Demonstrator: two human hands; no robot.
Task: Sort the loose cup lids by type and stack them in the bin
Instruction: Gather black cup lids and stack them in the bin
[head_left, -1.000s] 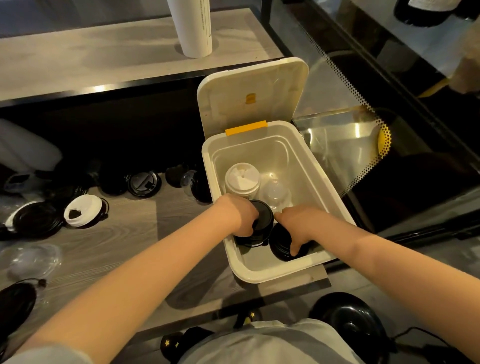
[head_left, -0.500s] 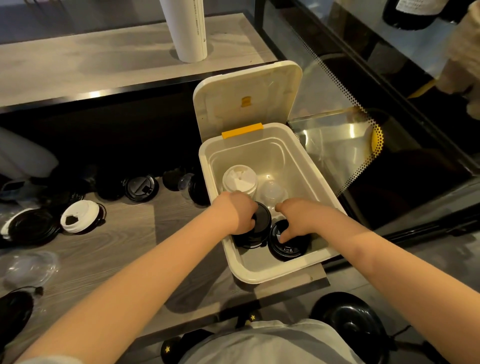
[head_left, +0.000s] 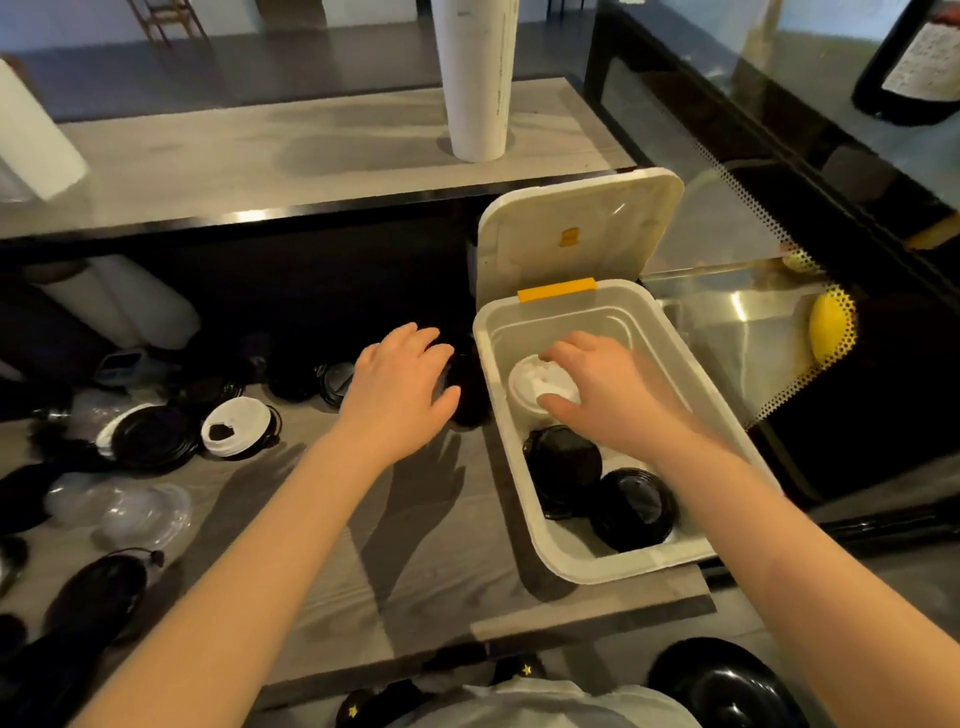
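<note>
1. The bin (head_left: 511, 467) sits at the right end of the lower shelf (head_left: 332, 478), its flap (head_left: 576, 234) tipped up behind an orange catch (head_left: 557, 291).
2. In the bin, the white lids (head_left: 524, 382) stand stacked at the far left. Two black stacks (head_left: 563, 467) lie in the near half, side by side and touching.
3. The right hand (head_left: 608, 397) is inside the bin, arched over the white lids. Its thumb is on their near edge and its fingers curl over the far edge, gripping the top of the stack. What lies behind the hand is hidden.
4. The left hand (head_left: 400, 384) is outside the bin, palm down with fingers loosely spread, holding nothing. It is over a dark lid (head_left: 467, 410) just beside the bin's left wall; whether it touches the lid cannot be told.
5. Loose lids lie across the left of the shelf: a white lid (head_left: 236, 426), a flat black lid (head_left: 153, 439), clear lids (head_left: 140, 512) and more black ones in shadow at the back.
6. A white tube (head_left: 475, 78) stands on the upper shelf (head_left: 260, 156). A glass panel (head_left: 743, 332) adjoins the bin on the right.
</note>
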